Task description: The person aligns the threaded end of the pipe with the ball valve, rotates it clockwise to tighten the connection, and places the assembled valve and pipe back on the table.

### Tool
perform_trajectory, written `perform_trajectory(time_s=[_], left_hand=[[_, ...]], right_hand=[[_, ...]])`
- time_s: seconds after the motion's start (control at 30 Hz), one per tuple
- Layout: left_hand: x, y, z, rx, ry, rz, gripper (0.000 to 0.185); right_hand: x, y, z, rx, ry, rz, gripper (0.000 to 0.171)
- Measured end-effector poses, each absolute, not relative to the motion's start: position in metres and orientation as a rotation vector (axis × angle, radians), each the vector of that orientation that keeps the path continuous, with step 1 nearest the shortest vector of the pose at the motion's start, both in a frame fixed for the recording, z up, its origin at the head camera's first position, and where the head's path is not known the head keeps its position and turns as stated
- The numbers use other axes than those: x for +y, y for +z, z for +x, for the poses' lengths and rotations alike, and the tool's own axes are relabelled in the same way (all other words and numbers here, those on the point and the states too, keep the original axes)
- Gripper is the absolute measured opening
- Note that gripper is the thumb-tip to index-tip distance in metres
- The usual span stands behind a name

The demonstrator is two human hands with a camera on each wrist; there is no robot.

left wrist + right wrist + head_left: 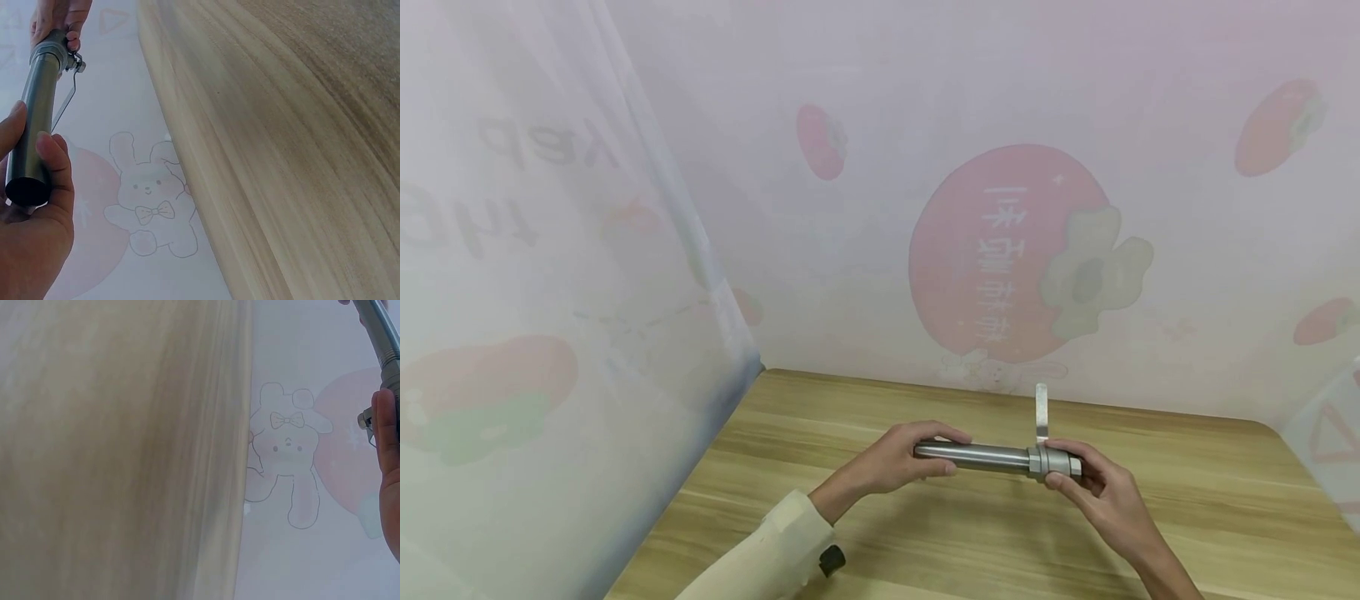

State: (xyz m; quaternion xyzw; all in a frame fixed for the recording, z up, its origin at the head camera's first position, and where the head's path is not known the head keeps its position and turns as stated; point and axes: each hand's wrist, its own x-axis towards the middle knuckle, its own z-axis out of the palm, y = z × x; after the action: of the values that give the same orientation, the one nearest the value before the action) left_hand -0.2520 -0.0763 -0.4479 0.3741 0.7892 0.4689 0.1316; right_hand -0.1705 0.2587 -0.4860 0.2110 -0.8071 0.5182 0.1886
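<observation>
A straight steel pipe (988, 457) lies level across the head view, joined at its right end to a metal ball valve (1054, 463). The valve's flat lever (1041, 408) points away toward the back wall. My left hand (889, 460) grips the pipe's free end, thumb on the near side and fingers on the far side. With thumb and fingers, my right hand (1108, 497) holds the valve body. In the left wrist view, the pipe's dark round end (29, 190) faces the camera. The right wrist view has only part of the pipe (378, 328) at its edge.
Beneath the hands is a wood-grain table (760, 467). A pale printed curtain (865, 275) rises behind its back edge, and another curtain side (647, 400) hangs along the left. A small black object (831, 560) sits by the left sleeve cuff (797, 525).
</observation>
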Motion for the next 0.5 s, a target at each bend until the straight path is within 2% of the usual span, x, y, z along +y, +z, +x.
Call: perform_trajectory(time_s=[0.5], left_hand=[[-0.0753,-0.4490,-0.2514,2.348,1.328,1.188,0.045]], right_hand=[[0.2596,-0.4860,-0.1705,-2.267,1.457,0.604,0.046]])
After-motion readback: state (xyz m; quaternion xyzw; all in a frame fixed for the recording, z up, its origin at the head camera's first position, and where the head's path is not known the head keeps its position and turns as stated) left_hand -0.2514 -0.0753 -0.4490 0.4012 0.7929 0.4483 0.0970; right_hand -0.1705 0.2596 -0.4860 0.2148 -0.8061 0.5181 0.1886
